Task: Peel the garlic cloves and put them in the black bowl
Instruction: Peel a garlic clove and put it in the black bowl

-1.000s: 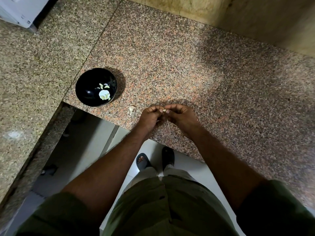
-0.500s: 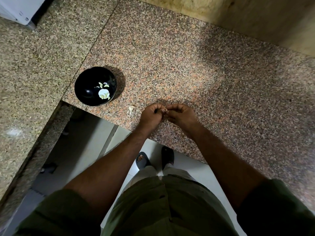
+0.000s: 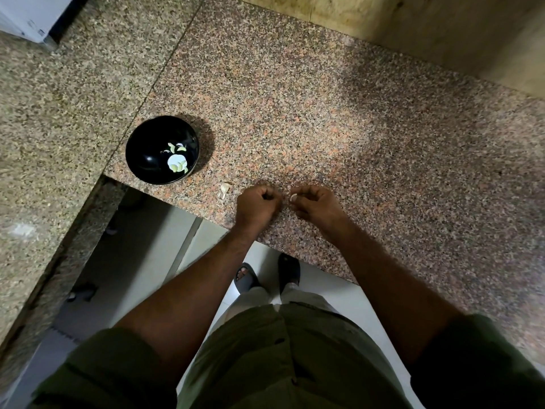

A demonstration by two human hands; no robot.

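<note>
The black bowl (image 3: 138, 154) stands on the granite counter near its front edge, with several pale peeled cloves (image 3: 176, 163) inside. A loose unpeeled garlic clove (image 3: 225, 189) lies on the counter between the bowl and my hands. My right hand (image 3: 317, 203) pinches a small white garlic clove (image 3: 293, 197) at its fingertips. Just left of it, my left hand (image 3: 259, 203) is curled into a fist; what it holds, if anything, is hidden. A narrow gap separates the two hands.
The speckled granite counter (image 3: 339, 119) runs in an L, with a seam left of the bowl. A white appliance (image 3: 32, 16) sits at the far left corner. A tan wall (image 3: 427, 28) bounds the back. Below the edge lie white floor tiles and my sandalled feet (image 3: 267, 276).
My hands were joined together over the clove; now they have pulled apart, the clove staying in my right hand's fingertips.
</note>
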